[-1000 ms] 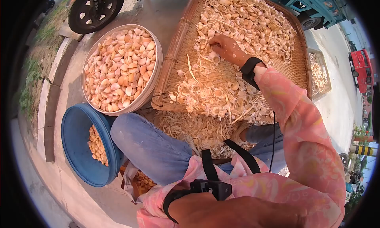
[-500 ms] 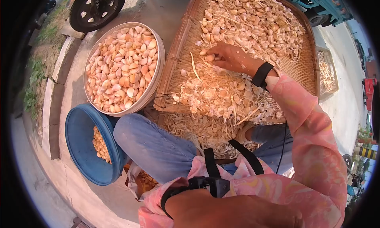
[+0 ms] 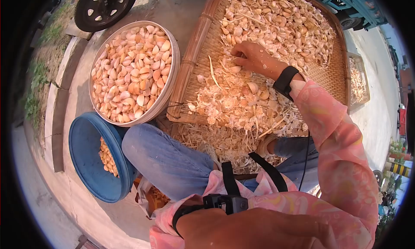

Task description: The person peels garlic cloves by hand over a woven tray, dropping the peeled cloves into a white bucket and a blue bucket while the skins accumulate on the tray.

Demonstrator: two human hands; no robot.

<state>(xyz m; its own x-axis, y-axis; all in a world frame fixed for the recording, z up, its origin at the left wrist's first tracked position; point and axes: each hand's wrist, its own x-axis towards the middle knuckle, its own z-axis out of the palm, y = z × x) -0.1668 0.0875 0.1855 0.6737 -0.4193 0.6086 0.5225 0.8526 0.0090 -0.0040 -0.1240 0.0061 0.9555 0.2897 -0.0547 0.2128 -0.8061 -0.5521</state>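
While your right hand (image 3: pixel 255 58) curls its fingers over the brown woven bamboo tray (image 3: pixel 192 54), I cannot tell whether that grip pinches anything; pale pinkish garlic cloves (image 3: pixel 276 26) lie heaped on the tray beside it. Your left hand (image 3: pixel 250 229) crosses before your body, its grip impossible to tell.

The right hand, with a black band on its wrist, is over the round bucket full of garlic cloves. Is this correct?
Not quite: the head view shows the right hand over the woven tray, not over the round bucket full of garlic cloves.
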